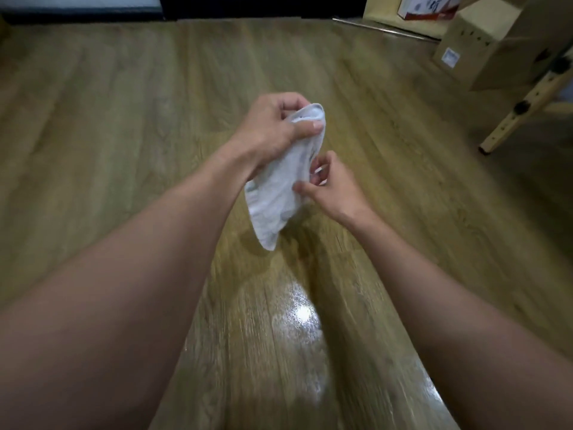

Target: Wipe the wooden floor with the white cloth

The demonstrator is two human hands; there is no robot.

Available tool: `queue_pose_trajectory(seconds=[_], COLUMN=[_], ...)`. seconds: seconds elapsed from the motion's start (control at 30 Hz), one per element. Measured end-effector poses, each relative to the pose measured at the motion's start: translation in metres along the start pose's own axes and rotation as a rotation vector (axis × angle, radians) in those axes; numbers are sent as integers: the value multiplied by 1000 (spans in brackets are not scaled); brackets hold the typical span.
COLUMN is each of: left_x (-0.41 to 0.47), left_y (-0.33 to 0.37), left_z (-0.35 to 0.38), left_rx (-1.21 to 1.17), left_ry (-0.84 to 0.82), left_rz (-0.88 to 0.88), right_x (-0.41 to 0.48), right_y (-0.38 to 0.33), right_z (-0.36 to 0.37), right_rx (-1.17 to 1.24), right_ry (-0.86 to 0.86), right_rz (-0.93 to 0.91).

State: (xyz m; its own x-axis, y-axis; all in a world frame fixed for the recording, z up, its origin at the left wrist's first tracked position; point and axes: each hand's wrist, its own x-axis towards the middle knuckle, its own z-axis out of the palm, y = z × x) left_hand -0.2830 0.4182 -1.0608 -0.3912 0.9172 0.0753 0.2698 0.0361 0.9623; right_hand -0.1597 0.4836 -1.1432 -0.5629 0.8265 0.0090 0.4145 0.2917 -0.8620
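A white cloth (276, 193) hangs in the air above the wooden floor (124, 119), bunched and folded. My left hand (273, 125) grips its upper end, thumb pressed over the fabric. My right hand (328, 184) pinches the cloth's right edge lower down between thumb and fingers. The cloth's lowest corner dangles free, clear of the boards. A shiny, wet-looking patch (300, 315) glints on the floor below my arms.
Cardboard boxes (483, 48) stand at the back right, with a red and white box (428, 6) behind them. A slanted wooden leg with black knobs (524, 107) reaches the floor at right. A dark wall base (263, 7) runs along the far edge.
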Motion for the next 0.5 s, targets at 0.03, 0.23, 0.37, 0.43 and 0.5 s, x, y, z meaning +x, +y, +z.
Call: queue_pose_trajectory(seconds=[0.03,0.23,0.37,0.43,0.5], left_x=[-1,-10,-10,-5,1], left_y=[1,-29,-34,-29,-25], left_z=[-1,-52,-75,-74,-75], left_rx=[34,384,731,891,977], left_ry=[-18,214,176,130,235], left_rz=[10,-2,-41,-2,35], right_x=[4,14,31,45,53], right_y=[0,2,-9,-24,-42], right_z=[3,-26,-52,-59,-65], right_rx=[-93,23,-264,-398,-390], right_ry=[21,-86,32,195,318], right_rz=[-16,11,-139,-221,-278])
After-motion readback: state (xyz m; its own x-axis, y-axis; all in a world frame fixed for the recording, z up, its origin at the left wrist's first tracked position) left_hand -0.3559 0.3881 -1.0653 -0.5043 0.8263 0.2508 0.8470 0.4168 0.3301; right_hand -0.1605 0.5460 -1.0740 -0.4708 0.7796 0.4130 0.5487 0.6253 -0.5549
